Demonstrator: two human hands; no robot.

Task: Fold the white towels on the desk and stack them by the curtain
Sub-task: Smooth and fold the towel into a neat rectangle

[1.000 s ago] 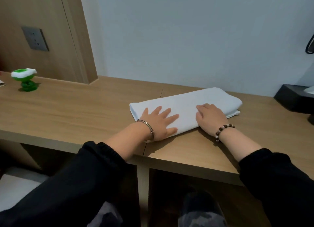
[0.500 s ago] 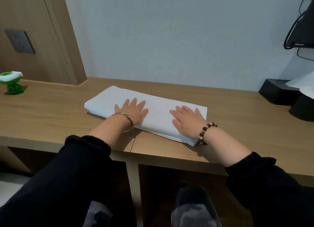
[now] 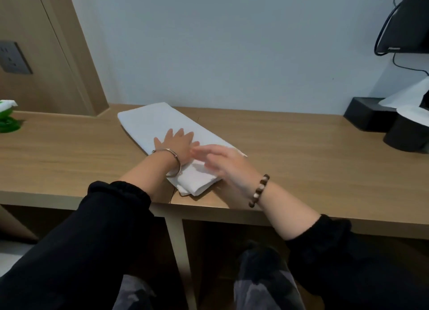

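On the wooden desk point(image 3: 290, 147), the folded white towel point(image 3: 157, 122) lies slanted, its far end near the wall. I see the left hand point(image 3: 178, 145) pressed flat on its middle, fingers spread, gripping nothing. The right hand point(image 3: 222, 163) is blurred over the near end, fingers roughly straight. I cannot tell whether it touches the cloth. A green object point(image 3: 7, 122) is cut off at the left edge.

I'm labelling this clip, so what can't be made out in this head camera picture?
All in the head view:
Right hand: motion-blurred, so its grip on the towel is unclear.
Green thing: cut off by the left edge.
Black screen: cut off by the top right corner.
Curtain: out of view.
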